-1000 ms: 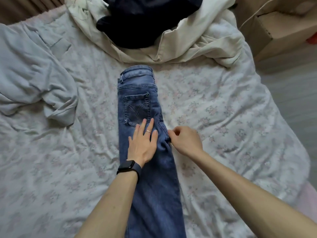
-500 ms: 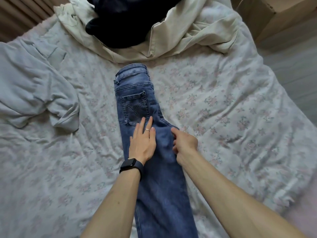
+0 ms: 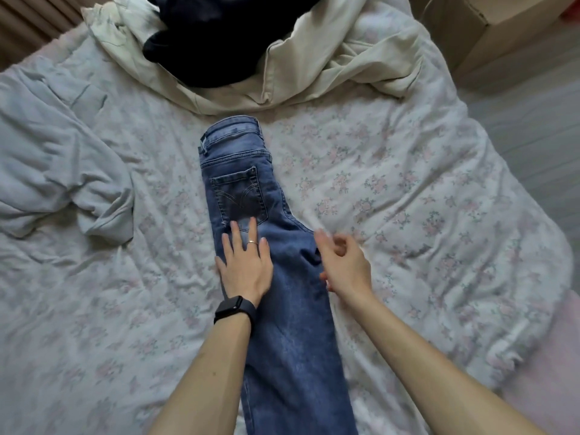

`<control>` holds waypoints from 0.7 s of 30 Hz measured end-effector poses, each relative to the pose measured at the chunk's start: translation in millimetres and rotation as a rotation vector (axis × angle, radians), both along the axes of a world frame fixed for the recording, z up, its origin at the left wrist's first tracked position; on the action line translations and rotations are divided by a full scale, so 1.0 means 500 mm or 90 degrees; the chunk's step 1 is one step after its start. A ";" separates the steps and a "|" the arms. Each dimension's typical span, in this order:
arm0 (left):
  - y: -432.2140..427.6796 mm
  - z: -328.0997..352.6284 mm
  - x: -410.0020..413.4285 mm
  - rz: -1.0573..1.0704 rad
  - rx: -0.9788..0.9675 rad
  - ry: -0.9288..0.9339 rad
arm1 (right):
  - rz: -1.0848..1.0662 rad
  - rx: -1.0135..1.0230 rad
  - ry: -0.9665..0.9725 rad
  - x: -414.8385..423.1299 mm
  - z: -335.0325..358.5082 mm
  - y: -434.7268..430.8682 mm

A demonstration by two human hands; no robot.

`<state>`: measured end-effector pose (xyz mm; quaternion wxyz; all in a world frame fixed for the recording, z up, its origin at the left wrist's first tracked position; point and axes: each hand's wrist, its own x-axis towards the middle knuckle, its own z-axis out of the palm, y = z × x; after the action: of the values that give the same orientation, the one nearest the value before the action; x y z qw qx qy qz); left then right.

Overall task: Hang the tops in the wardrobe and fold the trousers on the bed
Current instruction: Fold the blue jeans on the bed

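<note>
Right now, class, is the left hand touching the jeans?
Touching. The head view shows the left hand lying flat, fingers straight, on the jeans just below the back pocket.

A single head-worn camera looks steeply down over the bed from close above, facing its far edge, forearms entering from below.

Cardboard box at top right, standing on pale floor. Brown pleated curtain in top left corner. Small red object beside box; unidentifiable.
</note>
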<state>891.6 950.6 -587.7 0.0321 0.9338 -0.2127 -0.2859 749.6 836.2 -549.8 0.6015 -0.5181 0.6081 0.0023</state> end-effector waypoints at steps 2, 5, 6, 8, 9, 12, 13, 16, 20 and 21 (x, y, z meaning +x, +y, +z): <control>0.025 -0.009 -0.021 -0.001 -0.005 -0.033 | 0.196 -0.050 0.055 0.021 -0.010 -0.011; 0.078 -0.021 -0.029 -0.048 0.055 -0.081 | 0.296 -0.156 0.140 0.032 -0.042 -0.055; 0.094 -0.020 -0.029 -0.060 0.067 -0.090 | 0.264 -0.155 0.141 0.025 -0.054 -0.062; 0.111 -0.012 -0.030 -0.047 0.060 -0.098 | 0.189 -0.145 0.109 0.009 -0.060 -0.049; 0.118 -0.008 -0.034 -0.015 0.041 -0.099 | 0.154 -0.143 0.089 0.002 -0.056 -0.033; 0.147 0.009 -0.067 0.091 -0.015 -0.092 | 0.128 -0.104 0.059 -0.032 -0.035 0.020; 0.172 0.014 -0.088 0.144 -0.022 -0.084 | 0.155 -0.088 0.060 -0.049 -0.026 0.041; 0.264 0.036 -0.183 0.335 -0.052 0.018 | 0.200 -0.064 0.040 -0.119 -0.013 0.096; 0.380 0.079 -0.340 0.462 -0.104 0.124 | 0.295 -0.003 0.033 -0.235 -0.008 0.178; 0.406 0.083 -0.379 0.467 -0.104 0.119 | 0.333 0.012 0.050 -0.265 -0.015 0.201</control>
<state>701.9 1153.8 -546.2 0.2262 0.9119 0.1174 -0.3217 616.9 936.6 -557.4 0.5613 -0.6513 0.4765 0.1837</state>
